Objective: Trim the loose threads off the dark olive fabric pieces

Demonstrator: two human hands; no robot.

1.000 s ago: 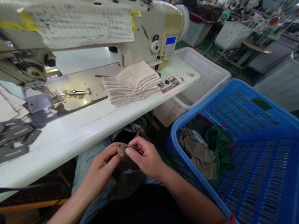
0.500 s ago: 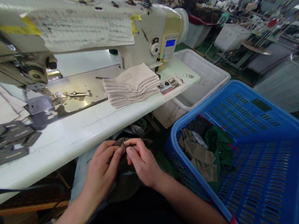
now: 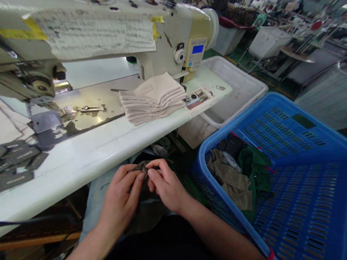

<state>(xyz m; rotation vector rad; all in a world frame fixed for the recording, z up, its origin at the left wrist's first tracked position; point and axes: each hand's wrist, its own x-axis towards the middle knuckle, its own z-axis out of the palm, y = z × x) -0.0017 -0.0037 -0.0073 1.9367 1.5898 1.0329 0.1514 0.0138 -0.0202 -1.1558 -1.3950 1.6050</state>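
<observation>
One gathered fold of olive-brown cloth [image 3: 150, 211] lies just in front of the sewing table [image 3: 97, 151]. The left hand [image 3: 122, 197] pinches it, thumb against fingers; the right hand [image 3: 167, 188], fingertips nearly together, touches it alongside, grip unclear. Close, light pinches should control it best.

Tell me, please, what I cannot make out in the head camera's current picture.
- Head view: part of the brown cloth, hidden by the left hand and right hand pinching it.
- Head view: the writing on the paper sheet, too small and blurred to read.
- Head view: the left end of the sewing machine, cut off by the picture's left edge.
</observation>
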